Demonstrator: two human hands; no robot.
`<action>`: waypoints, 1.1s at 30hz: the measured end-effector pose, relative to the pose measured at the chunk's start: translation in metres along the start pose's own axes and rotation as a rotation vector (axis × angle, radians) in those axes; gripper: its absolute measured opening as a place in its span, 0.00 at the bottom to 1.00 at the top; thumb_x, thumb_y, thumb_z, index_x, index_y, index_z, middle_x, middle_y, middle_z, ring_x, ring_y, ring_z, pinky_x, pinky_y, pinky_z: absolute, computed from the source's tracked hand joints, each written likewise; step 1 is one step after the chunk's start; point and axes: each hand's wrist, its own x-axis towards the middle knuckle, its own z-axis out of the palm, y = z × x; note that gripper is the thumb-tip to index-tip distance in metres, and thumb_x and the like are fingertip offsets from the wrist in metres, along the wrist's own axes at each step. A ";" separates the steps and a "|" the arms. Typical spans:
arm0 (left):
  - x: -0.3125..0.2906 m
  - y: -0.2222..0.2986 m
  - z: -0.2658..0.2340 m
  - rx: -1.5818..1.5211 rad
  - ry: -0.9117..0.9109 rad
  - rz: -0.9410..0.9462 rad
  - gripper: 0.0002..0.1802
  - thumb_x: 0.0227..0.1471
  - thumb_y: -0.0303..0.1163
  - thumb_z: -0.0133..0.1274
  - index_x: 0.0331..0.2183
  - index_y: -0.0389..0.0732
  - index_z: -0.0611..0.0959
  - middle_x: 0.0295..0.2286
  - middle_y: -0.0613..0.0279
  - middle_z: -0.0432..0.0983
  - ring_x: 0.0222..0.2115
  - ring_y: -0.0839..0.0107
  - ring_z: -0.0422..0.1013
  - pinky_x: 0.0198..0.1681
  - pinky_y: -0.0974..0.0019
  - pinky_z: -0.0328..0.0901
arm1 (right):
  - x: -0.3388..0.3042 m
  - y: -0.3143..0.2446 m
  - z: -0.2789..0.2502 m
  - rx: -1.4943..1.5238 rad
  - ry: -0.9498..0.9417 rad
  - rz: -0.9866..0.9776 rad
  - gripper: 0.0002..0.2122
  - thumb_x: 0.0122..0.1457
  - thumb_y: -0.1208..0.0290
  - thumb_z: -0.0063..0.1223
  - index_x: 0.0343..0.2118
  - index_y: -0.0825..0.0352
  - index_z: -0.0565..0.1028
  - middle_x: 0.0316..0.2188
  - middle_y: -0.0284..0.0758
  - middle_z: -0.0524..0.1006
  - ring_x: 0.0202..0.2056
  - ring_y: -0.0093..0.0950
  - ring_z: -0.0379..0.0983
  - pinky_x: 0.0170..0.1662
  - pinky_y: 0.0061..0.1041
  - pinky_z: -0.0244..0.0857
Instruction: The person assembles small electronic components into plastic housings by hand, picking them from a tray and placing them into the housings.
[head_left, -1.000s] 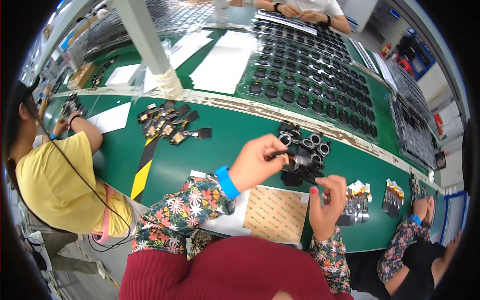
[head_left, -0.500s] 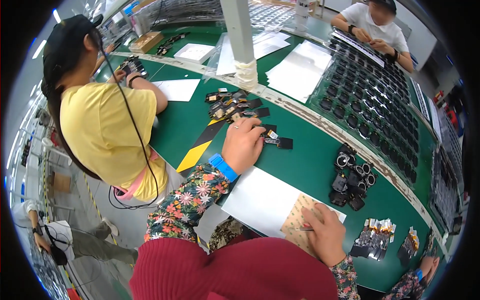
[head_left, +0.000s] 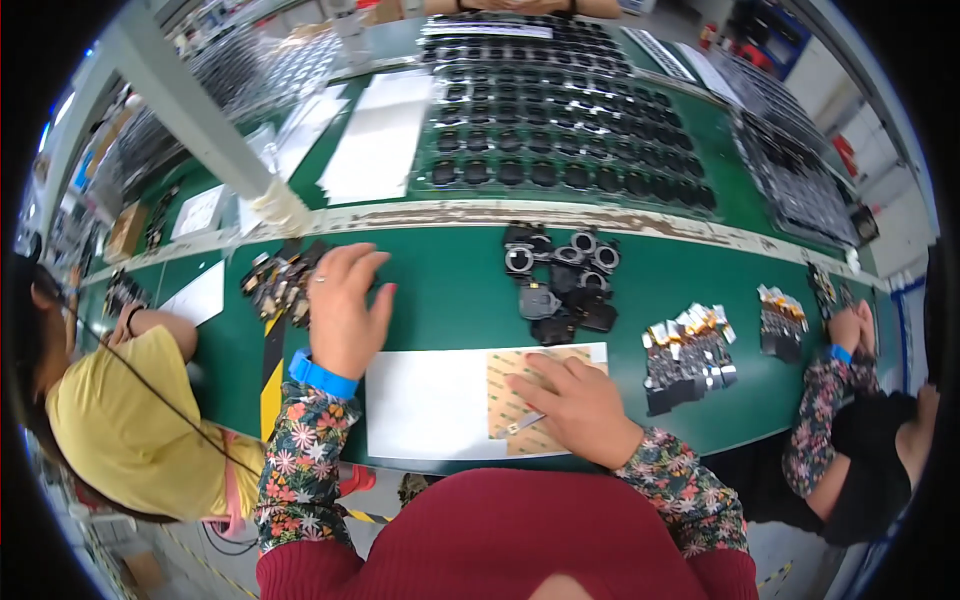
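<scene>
My left hand [head_left: 347, 312], a blue band at its wrist, is beside a heap of small black circuit parts with flex cables [head_left: 277, 284]. Its fingers are stretched out with the thumb apart, and nothing shows between them. My right hand [head_left: 583, 408] rests over a tan sheet with rows of small green marks [head_left: 508, 385]. Metal tweezers [head_left: 524, 424] stick out from under its fingers; the rest of them is hidden by the palm. Beneath the tan sheet lies a white sheet [head_left: 425, 405].
Black modules with silver rings [head_left: 540, 300] are heaped beyond the sheets. Flex-cable parts [head_left: 688, 358] lie to the right, with another bunch [head_left: 782, 322] farther on. Trays of round black parts [head_left: 570, 140] stand behind a worn ledge [head_left: 420, 216]. Co-workers sit at both sides.
My view has swung to the right. The left hand has drawn back from the parts, and its fingers have spread. The right hand stays on the tan sheet, with more of the tweezers showing.
</scene>
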 end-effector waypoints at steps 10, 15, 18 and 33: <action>0.015 0.103 0.066 -0.313 -0.328 0.370 0.14 0.36 0.26 0.59 0.32 0.39 0.79 0.32 0.60 0.69 0.34 0.58 0.67 0.35 0.60 0.64 | -0.029 0.008 -0.030 0.063 0.306 0.277 0.11 0.35 0.81 0.55 0.27 0.63 0.74 0.23 0.32 0.69 0.23 0.31 0.70 0.24 0.28 0.65; 0.017 0.106 0.072 -0.428 -0.286 0.410 0.09 0.33 0.24 0.59 0.24 0.39 0.77 0.30 0.61 0.68 0.32 0.59 0.65 0.33 0.57 0.62 | -0.055 0.033 -0.046 -0.161 0.336 0.600 0.07 0.44 0.75 0.59 0.22 0.65 0.71 0.22 0.34 0.69 0.22 0.35 0.70 0.23 0.31 0.63; 0.016 0.104 0.066 -0.491 -0.393 0.293 0.06 0.38 0.20 0.56 0.24 0.38 0.76 0.29 0.60 0.70 0.29 0.63 0.68 0.30 0.63 0.63 | -0.056 0.033 -0.052 -0.187 0.267 0.722 0.08 0.42 0.74 0.60 0.22 0.65 0.71 0.22 0.35 0.69 0.22 0.36 0.70 0.23 0.33 0.63; -0.008 0.097 0.063 -1.524 -0.874 -0.602 0.13 0.49 0.15 0.42 0.39 0.36 0.73 0.32 0.64 0.72 0.30 0.82 0.68 0.28 0.79 0.63 | -0.033 0.031 -0.057 0.308 0.412 0.796 0.04 0.46 0.81 0.54 0.27 0.72 0.73 0.19 0.33 0.76 0.21 0.16 0.71 0.25 0.16 0.63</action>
